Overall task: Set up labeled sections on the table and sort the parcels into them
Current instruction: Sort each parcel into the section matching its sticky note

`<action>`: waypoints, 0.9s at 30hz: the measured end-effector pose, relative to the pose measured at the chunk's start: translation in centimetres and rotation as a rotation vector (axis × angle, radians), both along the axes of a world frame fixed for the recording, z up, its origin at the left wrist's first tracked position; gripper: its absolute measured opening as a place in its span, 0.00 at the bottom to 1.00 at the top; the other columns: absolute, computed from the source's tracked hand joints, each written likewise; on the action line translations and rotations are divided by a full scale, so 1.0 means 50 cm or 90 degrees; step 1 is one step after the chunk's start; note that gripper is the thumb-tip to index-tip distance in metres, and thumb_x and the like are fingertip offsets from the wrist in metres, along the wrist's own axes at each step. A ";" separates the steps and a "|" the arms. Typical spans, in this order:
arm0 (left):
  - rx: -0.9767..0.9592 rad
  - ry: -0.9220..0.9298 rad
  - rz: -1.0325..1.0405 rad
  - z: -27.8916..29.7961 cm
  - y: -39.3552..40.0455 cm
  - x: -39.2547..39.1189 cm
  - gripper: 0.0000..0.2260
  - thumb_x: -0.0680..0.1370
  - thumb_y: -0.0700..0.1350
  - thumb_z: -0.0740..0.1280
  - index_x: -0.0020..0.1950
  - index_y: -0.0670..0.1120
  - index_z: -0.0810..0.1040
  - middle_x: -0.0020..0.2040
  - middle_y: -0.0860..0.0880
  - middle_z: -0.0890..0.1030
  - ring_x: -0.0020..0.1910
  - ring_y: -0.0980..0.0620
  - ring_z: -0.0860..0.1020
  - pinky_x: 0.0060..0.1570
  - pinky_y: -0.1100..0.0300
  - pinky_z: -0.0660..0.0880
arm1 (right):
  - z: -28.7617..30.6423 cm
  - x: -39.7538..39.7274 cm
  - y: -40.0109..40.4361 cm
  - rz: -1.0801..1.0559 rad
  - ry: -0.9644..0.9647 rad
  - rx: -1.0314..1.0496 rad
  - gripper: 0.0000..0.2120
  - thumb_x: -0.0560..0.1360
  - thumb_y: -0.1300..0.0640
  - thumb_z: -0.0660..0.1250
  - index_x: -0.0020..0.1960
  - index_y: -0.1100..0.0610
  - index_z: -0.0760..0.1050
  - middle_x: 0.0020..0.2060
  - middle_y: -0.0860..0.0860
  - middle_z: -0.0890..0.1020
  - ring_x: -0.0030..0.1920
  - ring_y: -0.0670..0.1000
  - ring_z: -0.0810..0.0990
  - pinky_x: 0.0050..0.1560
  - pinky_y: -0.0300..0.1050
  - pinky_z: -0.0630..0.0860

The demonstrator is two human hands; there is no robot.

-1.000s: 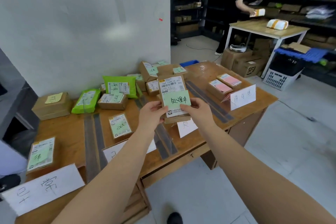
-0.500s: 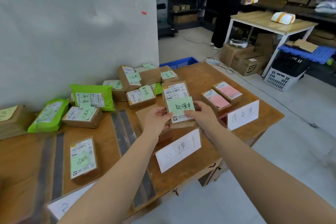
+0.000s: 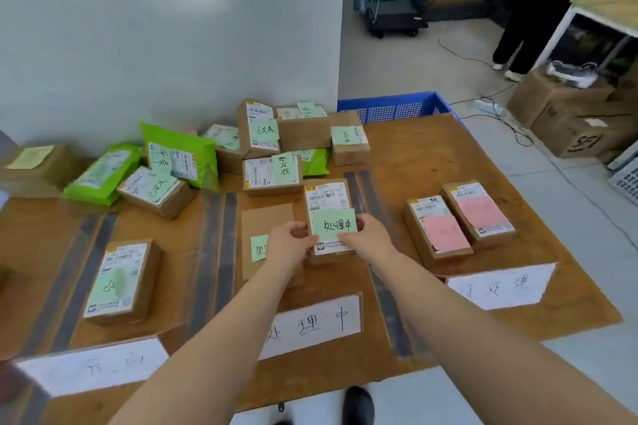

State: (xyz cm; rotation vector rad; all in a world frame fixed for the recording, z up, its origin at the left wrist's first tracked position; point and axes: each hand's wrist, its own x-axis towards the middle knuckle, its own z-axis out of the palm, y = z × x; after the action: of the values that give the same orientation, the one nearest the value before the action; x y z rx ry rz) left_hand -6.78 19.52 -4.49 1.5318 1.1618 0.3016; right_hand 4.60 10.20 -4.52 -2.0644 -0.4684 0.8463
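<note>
The brown cardboard parcel (image 3: 329, 217) sits in the middle section of the bench (image 3: 431, 162), between the two hands and gripped by both: the left hand (image 3: 288, 241) clasps its left edge, the right hand (image 3: 367, 236) its right edge, fingers curled onto the near end. It is a small flat box with a white printed shipping label and a pale green sticky note (image 3: 334, 225) bearing handwritten characters across its near half. Just left of it, partly under the left hand, lies a second flat brown box (image 3: 267, 228) with its own green note. Near the front edge stands a folded white paper sign (image 3: 321, 324) with handwritten characters; similar signs stand to the left (image 3: 93, 364) and right (image 3: 500, 286). Strips of dark tape (image 3: 215, 252) divide the worn wooden top into sections. The right section holds two boxes with pink notes (image 3: 459, 221); the left holds one box with a green note (image 3: 121, 281). Unsorted boxes and glossy green mailer bags (image 3: 179, 155) pile against the white wall, a blue plastic crate (image 3: 393, 105) behind them. Compared with half a second ago, the parcel is lower and closer to the bench top, and the view has swung left and nearer.
</note>
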 end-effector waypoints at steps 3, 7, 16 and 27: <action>0.074 0.076 -0.009 -0.023 -0.013 0.024 0.12 0.73 0.38 0.70 0.56 0.41 0.79 0.53 0.46 0.83 0.47 0.50 0.81 0.47 0.56 0.78 | -0.028 0.021 0.011 0.032 -0.004 -0.032 0.19 0.72 0.63 0.68 0.62 0.58 0.70 0.59 0.54 0.80 0.55 0.53 0.80 0.51 0.47 0.79; 0.137 0.203 -0.063 -0.042 -0.035 0.061 0.08 0.73 0.37 0.68 0.51 0.40 0.79 0.53 0.44 0.82 0.49 0.46 0.80 0.45 0.59 0.75 | -0.065 0.030 0.022 0.043 -0.028 -0.083 0.17 0.73 0.65 0.66 0.61 0.60 0.69 0.60 0.57 0.78 0.58 0.56 0.78 0.49 0.45 0.78; 0.101 0.339 -0.154 -0.074 -0.047 0.087 0.11 0.76 0.37 0.64 0.57 0.38 0.75 0.57 0.42 0.79 0.55 0.44 0.78 0.46 0.57 0.75 | -0.125 0.040 0.029 0.102 0.003 -0.168 0.16 0.74 0.63 0.66 0.61 0.60 0.71 0.59 0.57 0.78 0.57 0.55 0.78 0.40 0.40 0.75; 0.197 0.177 -0.023 0.008 0.022 0.062 0.18 0.76 0.45 0.64 0.66 0.46 0.71 0.63 0.47 0.77 0.60 0.48 0.75 0.51 0.58 0.71 | -0.048 0.059 0.082 0.175 -0.188 -0.044 0.27 0.74 0.56 0.69 0.69 0.57 0.64 0.66 0.54 0.69 0.66 0.55 0.70 0.56 0.44 0.72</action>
State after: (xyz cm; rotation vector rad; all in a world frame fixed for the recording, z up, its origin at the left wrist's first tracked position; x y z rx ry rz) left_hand -3.66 20.64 -4.10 1.9093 1.3478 0.2575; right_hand 7.54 14.29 -6.95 -2.2317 -0.9114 0.7226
